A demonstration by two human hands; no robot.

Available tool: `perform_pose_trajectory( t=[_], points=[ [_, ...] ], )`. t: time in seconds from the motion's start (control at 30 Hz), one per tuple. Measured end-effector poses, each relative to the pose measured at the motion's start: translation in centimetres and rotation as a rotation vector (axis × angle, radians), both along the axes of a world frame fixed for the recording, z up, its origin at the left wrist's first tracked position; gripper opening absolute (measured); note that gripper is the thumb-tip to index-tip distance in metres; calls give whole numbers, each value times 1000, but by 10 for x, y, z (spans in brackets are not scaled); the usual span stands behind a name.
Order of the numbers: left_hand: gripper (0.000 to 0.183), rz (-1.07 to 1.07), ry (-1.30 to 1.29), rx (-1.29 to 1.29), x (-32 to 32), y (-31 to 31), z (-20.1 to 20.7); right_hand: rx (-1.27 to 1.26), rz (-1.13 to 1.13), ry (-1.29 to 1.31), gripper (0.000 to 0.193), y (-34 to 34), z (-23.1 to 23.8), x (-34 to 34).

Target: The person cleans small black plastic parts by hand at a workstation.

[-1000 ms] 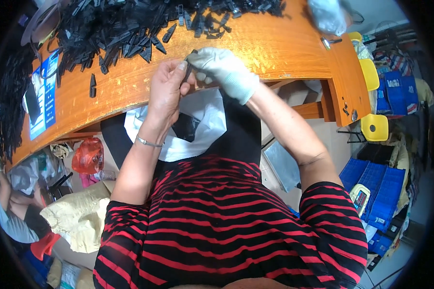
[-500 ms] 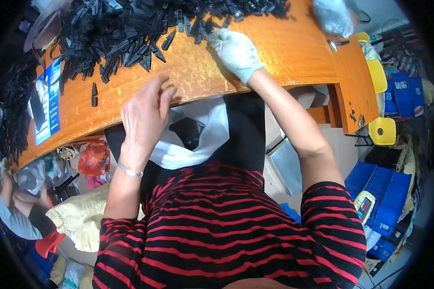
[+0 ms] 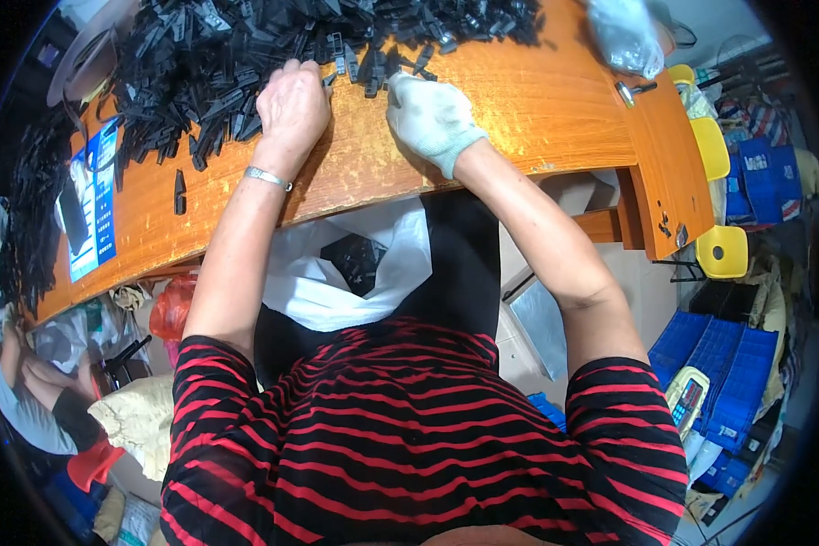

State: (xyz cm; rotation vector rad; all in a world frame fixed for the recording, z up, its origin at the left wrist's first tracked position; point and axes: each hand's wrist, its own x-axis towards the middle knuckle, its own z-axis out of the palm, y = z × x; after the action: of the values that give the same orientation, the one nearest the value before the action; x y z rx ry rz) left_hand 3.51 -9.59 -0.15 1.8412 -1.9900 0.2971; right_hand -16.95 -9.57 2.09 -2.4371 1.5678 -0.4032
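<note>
A large heap of small, pointed black plastic pieces [image 3: 237, 55] covers the far left and middle of the wooden table [image 3: 555, 100]. My bare left hand [image 3: 293, 107] is closed at the heap's near edge, and a dark tip of one black plastic piece [image 3: 328, 80] shows beside its fingers. My right hand [image 3: 434, 118], in a pale glove, rests on the table with its fingers curled next to a few loose pieces; its fingertips are partly hidden. In my lap, below the table edge, a white plastic bag [image 3: 400, 241] gapes, with black pieces [image 3: 359, 264] inside.
One black piece [image 3: 180, 193] lies apart at the left, near a blue-and-white sheet [image 3: 105, 200]. A clear plastic bag [image 3: 623, 36] sits at the far right. Yellow stools [image 3: 722, 251] and blue crates [image 3: 723, 364] stand right of the table. Another person sits at the far left.
My left hand has moved forward from above the table's near edge to the heap, closing by a loose piece. The right hand has drawn slightly nearer, its fingers still curled.
</note>
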Motion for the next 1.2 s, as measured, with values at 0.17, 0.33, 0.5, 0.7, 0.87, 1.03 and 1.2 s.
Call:
perform_pose_trajectory(
  t=[0.17,0.33,0.5,0.7,0.87,1.03,1.2],
  points=[
    [24,-101,898,130,9,20,-5,95,-14,-287,32,11,5,-16],
    [25,-387,2068,593,0,65,-6,597,48,-696,33,23,9,-13],
    [24,-392,2307,610,-6,84,-5,517,21,-853,23,43,30,13],
    [24,-427,2091,573,-19,103,12,51,151,-793,24,39,11,22],
    [23,-397,1903,458,-24,105,13,17,124,-823,25,48,11,29],
    [23,-350,1802,411,-28,104,16,-73,116,-703,23,48,11,29],
    [22,-351,1740,385,-27,103,13,-90,100,-629,24,53,17,28]
  ],
)
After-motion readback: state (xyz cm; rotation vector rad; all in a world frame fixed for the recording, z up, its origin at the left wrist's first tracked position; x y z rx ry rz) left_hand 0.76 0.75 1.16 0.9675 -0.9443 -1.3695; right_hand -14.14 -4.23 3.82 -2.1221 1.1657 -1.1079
